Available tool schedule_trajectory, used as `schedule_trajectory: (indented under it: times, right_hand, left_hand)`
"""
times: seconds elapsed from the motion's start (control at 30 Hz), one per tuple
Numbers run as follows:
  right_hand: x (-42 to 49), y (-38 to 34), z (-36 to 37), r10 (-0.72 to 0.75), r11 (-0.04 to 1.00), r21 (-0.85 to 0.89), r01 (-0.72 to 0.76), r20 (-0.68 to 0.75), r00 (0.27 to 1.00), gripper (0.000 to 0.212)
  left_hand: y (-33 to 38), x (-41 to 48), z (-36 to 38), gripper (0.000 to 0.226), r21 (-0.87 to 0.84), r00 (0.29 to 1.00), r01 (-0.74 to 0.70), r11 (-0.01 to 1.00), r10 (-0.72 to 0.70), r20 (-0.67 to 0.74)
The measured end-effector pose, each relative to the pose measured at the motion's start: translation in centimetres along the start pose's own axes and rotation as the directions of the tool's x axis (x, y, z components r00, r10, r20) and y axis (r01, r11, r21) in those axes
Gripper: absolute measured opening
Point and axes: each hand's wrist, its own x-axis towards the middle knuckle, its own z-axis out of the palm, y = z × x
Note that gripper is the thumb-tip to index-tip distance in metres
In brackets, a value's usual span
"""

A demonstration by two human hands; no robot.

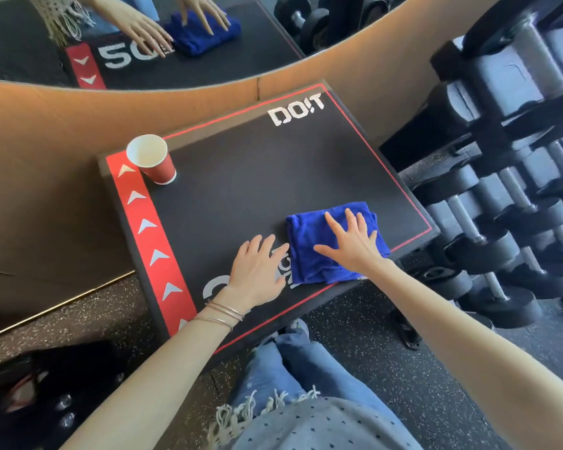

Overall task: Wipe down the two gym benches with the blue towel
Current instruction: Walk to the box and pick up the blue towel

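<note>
1 blue towel (pixel 306 254), folded, is lying under the right hand (pixel 355 245) on 1 black bench (pixel 241 177). Right hand is pressing flat on it, fingers straight and spread, gripping nothing. Left hand (pixel 257 271) is resting flat on the bench just left of it, also holding nothing. 1 red paper cup (pixel 153 160) is standing well beyond the left hand. Dumbbell rack (pixel 501 206) is sitting right of the right hand.

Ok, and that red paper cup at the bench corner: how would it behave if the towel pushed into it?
The red paper cup looks empty, its white inside showing, so it is probably light. Upright and narrower at its base, it would likely tip or skid at a nudge from the blue towel. Near the bench corner, it could fall off.
</note>
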Motion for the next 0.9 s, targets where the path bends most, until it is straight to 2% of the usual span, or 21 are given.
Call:
schedule_trajectory:
  times: [0.07,0.13,0.3,0.4,0.5,0.67,0.9]
  right_hand:
    - [0.7,-1.0,1.2,0.019,0.999,-0.026,-0.019,0.004,1.0,0.09]
    - [0.3,-1.2,2.5,0.016,0.998,-0.053,-0.02,-0.076,0.997,0.09]
    - [-2.4,1.1,4.9,-0.152,0.98,-0.158,0.124,-0.179,0.972,0.081]
    - [-1.6,0.9,4.5,-0.113,0.982,-0.163,0.091,-0.125,0.986,0.083]
    - [-1.5,0.5,4.8,-0.101,0.989,-0.131,0.073,-0.221,0.97,0.069]
    - [-2.7,-0.5,5.8,-0.068,0.993,-0.115,0.018,-0.45,0.89,0.041]
    - [-4.6,-1.1,7.0,-0.018,0.976,-0.189,-0.112,-0.575,0.818,0.035]
  left_hand:
    - [0.0,-0.1,-0.2,0.065,0.0,1.0,0.001,1.0,-0.001,0.003]
    - [-0.4,0.0,-0.3,0.064,-0.003,1.0,0.014,1.0,-0.014,-0.001]
    - [-1.1,0.4,-0.4,0.065,0.069,0.999,0.029,0.997,-0.031,0.033]
    - [-0.8,0.7,0.0,0.068,0.091,1.0,0.019,0.996,-0.02,0.009]
    - [-0.1,1.3,-0.1,0.068,0.055,1.0,-0.003,0.998,0.002,0.014]
    - [0.5,2.0,-0.5,0.064,0.084,0.992,-0.127,0.988,0.124,0.039]
    - [-1.6,2.4,-1.0,0.061,0.18,0.918,-0.396,0.9,0.389,0.077]
